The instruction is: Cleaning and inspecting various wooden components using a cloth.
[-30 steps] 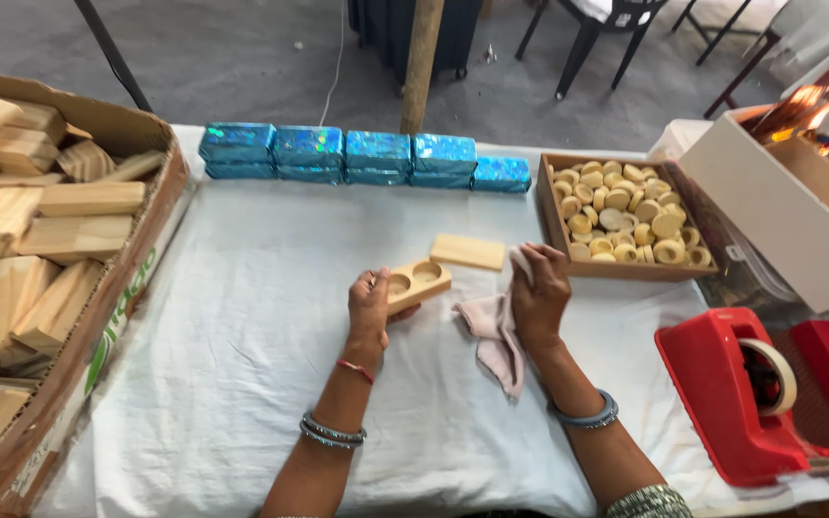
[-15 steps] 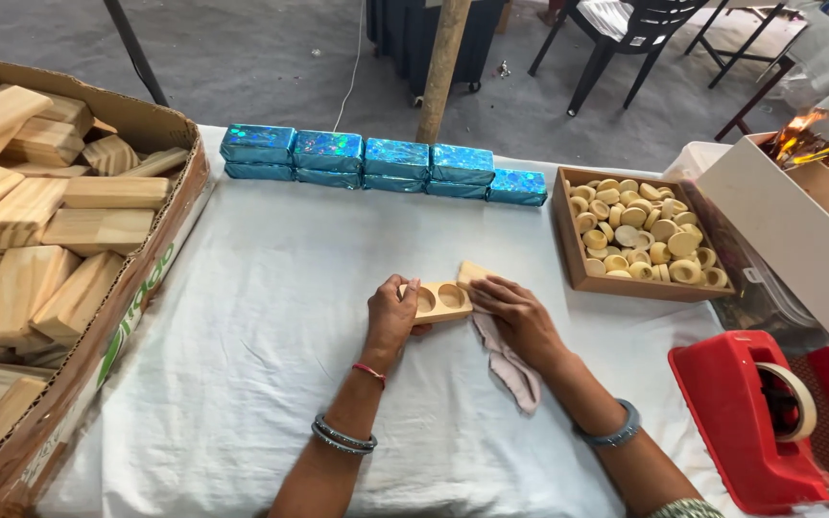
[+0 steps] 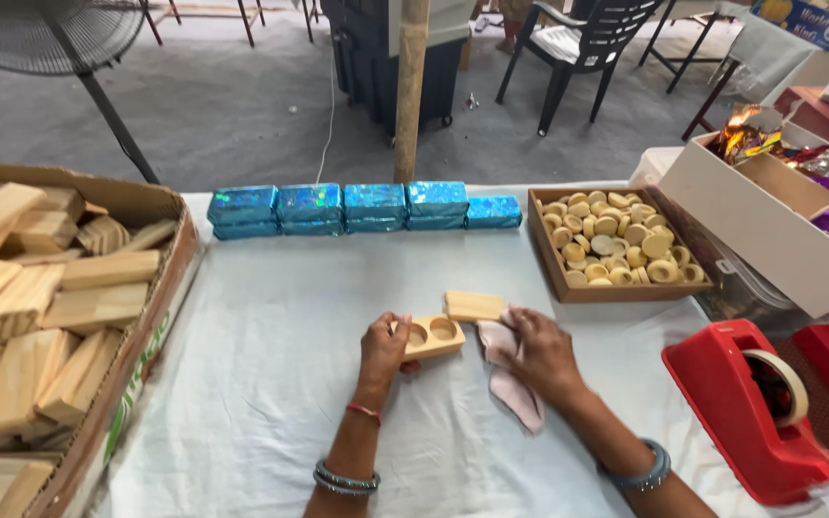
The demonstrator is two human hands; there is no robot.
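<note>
- Pine blocks (image 3: pixel 21 297), heaped in cardboard box (image 3: pixel 151 336) at far left of white-clothed table (image 3: pixel 271 384).
- Blue wrapped packets (image 3: pixel 357 208), rowed along far table edge.
- Left hand (image 3: pixel 383 350), fingers closed around left end of two-hole wooden block (image 3: pixel 431 336), lying at table centre.
- Flat wooden slab (image 3: pixel 474 306), just beyond block.
- Right hand (image 3: pixel 541 353), loosely curled, pressing pink cloth (image 3: pixel 513 388) beside block.
- Tray of small wooden rings (image 3: pixel 616 245), far right.
- Red tape dispenser (image 3: pixel 750 412), near right edge.
</note>
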